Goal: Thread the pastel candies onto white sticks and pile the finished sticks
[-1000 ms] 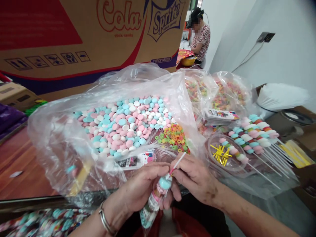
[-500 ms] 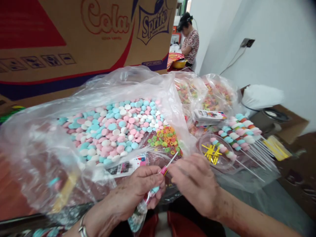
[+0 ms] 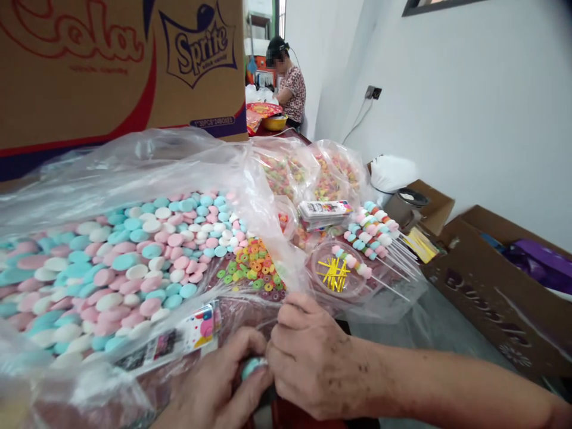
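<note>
My left hand [image 3: 218,387] and my right hand [image 3: 313,357] meet at the bottom edge, both closed on a candy skewer [image 3: 252,365] of which only a blue tip shows between the fingers. The rest of it is hidden by my hands. Just beyond them lies a big clear plastic bag [image 3: 147,173] full of pink, blue and white marshmallow discs [image 3: 134,262]. A heap of small coloured ring candies [image 3: 252,271] lies beside the discs.
Finished candy skewers [image 3: 373,229] lie right of centre beside a clear tub of gold twist ties [image 3: 333,274]. Label cards [image 3: 324,210], bags of ring candy [image 3: 313,173], a large printed carton [image 3: 120,65] and open brown boxes [image 3: 491,286] surround them. Another person [image 3: 288,86] works far back.
The view has swung right and down. My hands with the skewer have dropped to the frame's bottom edge, and the white stick end is no longer visible.
</note>
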`<state>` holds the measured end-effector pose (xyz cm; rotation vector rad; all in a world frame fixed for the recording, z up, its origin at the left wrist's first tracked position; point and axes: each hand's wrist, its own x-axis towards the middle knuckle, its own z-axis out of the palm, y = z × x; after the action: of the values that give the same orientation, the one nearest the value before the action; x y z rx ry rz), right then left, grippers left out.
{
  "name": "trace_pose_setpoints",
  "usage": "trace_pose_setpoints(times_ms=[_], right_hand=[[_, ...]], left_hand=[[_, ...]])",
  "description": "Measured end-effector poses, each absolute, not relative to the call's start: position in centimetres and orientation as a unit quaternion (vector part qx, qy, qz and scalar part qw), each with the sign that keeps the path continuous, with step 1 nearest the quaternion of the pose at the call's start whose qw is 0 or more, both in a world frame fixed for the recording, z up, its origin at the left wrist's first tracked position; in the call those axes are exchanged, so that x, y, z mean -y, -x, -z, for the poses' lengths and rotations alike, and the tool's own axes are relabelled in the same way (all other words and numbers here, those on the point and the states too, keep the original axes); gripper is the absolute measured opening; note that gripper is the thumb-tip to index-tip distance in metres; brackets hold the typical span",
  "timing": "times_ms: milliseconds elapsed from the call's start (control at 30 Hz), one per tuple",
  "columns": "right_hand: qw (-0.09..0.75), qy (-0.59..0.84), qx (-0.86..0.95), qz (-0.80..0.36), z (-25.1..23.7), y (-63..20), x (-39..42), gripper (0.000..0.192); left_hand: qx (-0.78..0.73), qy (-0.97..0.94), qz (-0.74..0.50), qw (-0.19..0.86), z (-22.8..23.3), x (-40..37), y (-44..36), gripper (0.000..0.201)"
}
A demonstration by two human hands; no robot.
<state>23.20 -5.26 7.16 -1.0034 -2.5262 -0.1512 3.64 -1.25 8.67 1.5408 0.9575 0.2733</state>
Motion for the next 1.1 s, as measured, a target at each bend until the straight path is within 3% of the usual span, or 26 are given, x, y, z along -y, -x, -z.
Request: trace_pose_setpoints(times_ms=[133, 300, 333, 433, 500, 633, 867, 1100], right_hand=[[0.189, 0.422, 0.887, 0.019, -7.1, -22.7, 5.2, 0.024], [0.267, 0.484, 0.833, 0.037, -8.8, -27.3, 4.7, 0.021], [0.247, 0.517, 0.819, 0.042, -8.7, -28.9, 4.4, 0.021], [0.046, 0.613, 0.788, 0.044, -7.1, -32.8, 3.4, 0.015], [-0.006, 0.625, 0.779, 0.046, -5.5, -34.1, 2.9, 0.017], [-0.03, 0.625, 0.779, 0.044, -3.3, -34.0, 2.1, 0.017], [-0.006, 0.631, 0.775, 0.024, -4.7, -34.4, 1.5, 0.02], [0.103, 0.665, 0.74, 0.009, -6.1, -35.1, 1.8, 0.02]], left_hand=[[-0.34, -0.796, -0.235, 0.442, -8.2, 1.7, -4.3, 0.008], [-0.408, -0.711, -0.287, 0.495, -8.4, 1.6, -3.7, 0.009], [-0.433, -0.687, -0.284, 0.51, -8.5, 1.5, -3.5, 0.014], [-0.489, -0.597, -0.261, 0.58, -8.9, 1.4, -3.2, 0.024], [-0.503, -0.538, -0.256, 0.626, -9.0, 1.3, -3.3, 0.026], [-0.484, -0.501, -0.251, 0.672, -8.6, 1.4, -3.9, 0.028], [-0.453, -0.465, -0.264, 0.713, -7.3, 1.1, -4.0, 0.031], [-0.445, -0.416, -0.318, 0.726, -7.7, 0.9, -4.9, 0.023]])
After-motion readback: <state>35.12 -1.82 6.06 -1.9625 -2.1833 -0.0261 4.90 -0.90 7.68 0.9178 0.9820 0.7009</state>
